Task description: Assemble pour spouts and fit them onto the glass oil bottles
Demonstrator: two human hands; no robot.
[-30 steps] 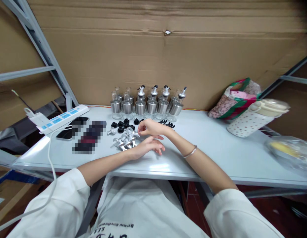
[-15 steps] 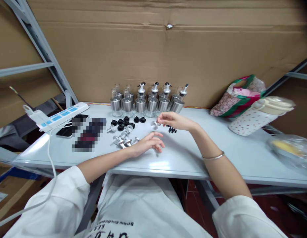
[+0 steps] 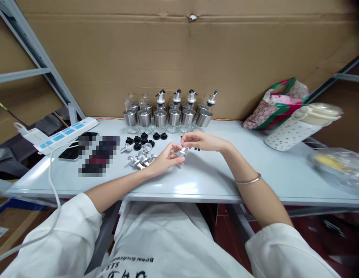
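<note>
My left hand (image 3: pixel 167 159) grips a silver pourer top (image 3: pixel 182 153) between thumb and fingers. My right hand (image 3: pixel 200 141) pinches at the upper end of that same piece; whether it holds a smaller part is too small to tell. Several silver tops (image 3: pixel 142 159) lie on the table left of my left hand. Behind them sit several black stoppers (image 3: pixel 137 141). Small black pieces (image 3: pixel 197 149) show partly under my right hand. Steel and glass bottles (image 3: pixel 160 118) stand in rows at the back, some with silver and black pourers (image 3: pixel 192 96) on.
On the left of the table (image 3: pixel 220 189) are a power strip (image 3: pixel 66 133) with a white cable, a phone (image 3: pixel 70 153) and a blurred dark item (image 3: pixel 100 156). A patterned bag (image 3: pixel 272 106), a dotted flask (image 3: pixel 286 133) and a plastic-wrapped bowl (image 3: pixel 336 166) occupy the right.
My left hand has risen and closed on the silver top that my right hand was holding. My right hand stays at its upper end. The view has shifted slightly.
</note>
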